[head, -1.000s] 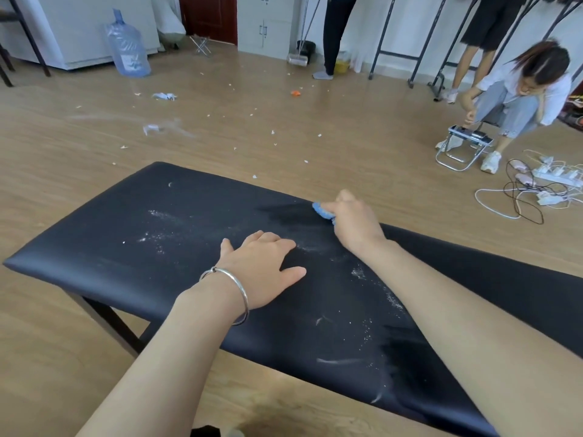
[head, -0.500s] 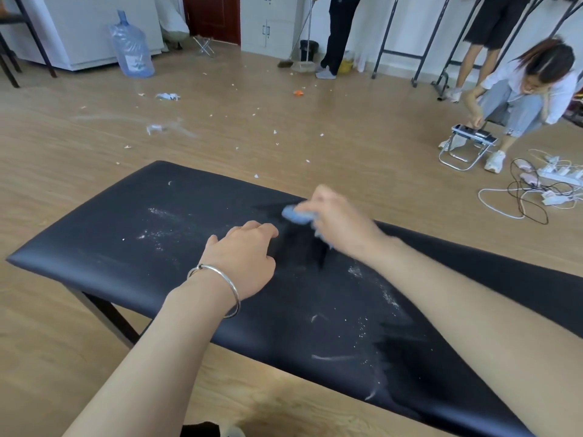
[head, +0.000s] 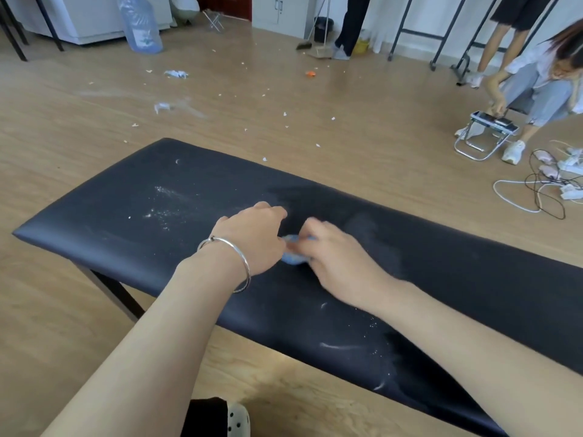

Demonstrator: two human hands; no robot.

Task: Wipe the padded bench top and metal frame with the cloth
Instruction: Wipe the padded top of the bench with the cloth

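A long black padded bench top point(head: 126, 197) runs from left to lower right, with white dust specks on its left part and near my right forearm. One black metal leg point(head: 116, 293) of the frame shows under its near left edge. My right hand point(head: 339, 258), blurred by motion, presses a small blue cloth point(head: 291, 258) onto the middle of the pad. My left hand point(head: 252, 238), with a silver bangle on the wrist, rests knuckles up on the pad right beside the cloth, fingers curled under. Most of the cloth is hidden between the two hands.
Wooden floor with paper scraps lies beyond the bench. A water bottle point(head: 140, 25) stands far left. A person point(head: 542, 86) crouches at the right by a small folding stool point(head: 482, 134), with cables and power strips point(head: 552, 187) nearby. Metal racks and two standing people are at the back.
My right hand dragged the cloth from the far edge of the pad back toward me and left. My left hand slid slightly forward and curled its fingers.
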